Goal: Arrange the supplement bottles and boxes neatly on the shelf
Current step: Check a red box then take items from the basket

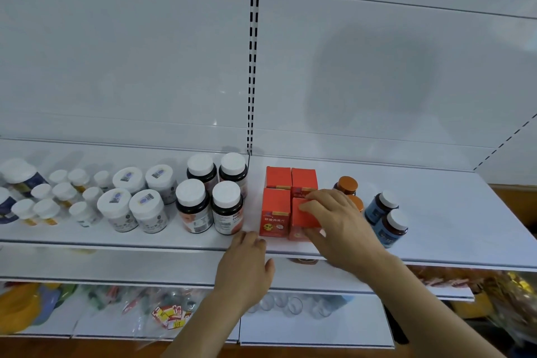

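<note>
Several orange boxes stand in a block on the white shelf (453,212). My right hand (337,224) grips the front right orange box (299,219), fingers over its top and thumb at its front. Beside it stands the front left orange box (274,212), and two more orange boxes (290,179) stand behind. My left hand (244,267) rests with straight fingers on the shelf's front edge, holding nothing. Dark bottles with white caps (209,197) stand left of the boxes. Orange-capped bottles (347,184) are partly hidden behind my right hand. Two blue-labelled bottles (386,218) stand further right.
White-lidded jars (136,200) and several small white bottles (58,197) fill the shelf's left part. A slotted upright (252,67) splits the back panel. Lower shelves hold bagged goods (162,308) and clear cups (290,304). Bare shelf lies at the far right.
</note>
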The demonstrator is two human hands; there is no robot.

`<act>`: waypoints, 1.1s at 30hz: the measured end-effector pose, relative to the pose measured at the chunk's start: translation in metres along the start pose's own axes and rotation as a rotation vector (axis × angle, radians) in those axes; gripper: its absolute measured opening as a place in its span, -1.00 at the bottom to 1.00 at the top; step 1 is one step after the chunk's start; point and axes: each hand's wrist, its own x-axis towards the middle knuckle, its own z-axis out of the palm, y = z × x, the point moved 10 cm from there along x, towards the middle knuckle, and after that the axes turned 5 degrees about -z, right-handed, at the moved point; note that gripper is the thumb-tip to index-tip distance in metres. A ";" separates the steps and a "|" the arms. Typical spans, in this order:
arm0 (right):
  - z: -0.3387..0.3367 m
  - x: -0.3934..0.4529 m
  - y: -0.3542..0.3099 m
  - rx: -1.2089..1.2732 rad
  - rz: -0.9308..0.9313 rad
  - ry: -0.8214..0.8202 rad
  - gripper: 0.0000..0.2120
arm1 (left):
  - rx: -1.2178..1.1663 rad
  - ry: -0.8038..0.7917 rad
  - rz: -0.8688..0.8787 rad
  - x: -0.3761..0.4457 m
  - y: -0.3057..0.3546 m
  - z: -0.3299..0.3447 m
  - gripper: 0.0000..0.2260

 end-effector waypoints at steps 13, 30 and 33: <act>-0.097 0.005 -0.007 0.795 0.311 0.070 -0.73 | -1.231 -0.008 0.109 -0.032 0.036 -0.111 -0.62; -0.066 -0.043 -0.042 1.419 0.607 0.422 -0.58 | -1.476 0.240 0.045 -0.048 0.034 -0.152 -0.72; -0.067 -0.046 -0.037 1.368 0.644 0.489 -0.59 | -1.411 0.230 0.042 -0.047 0.037 -0.154 -0.74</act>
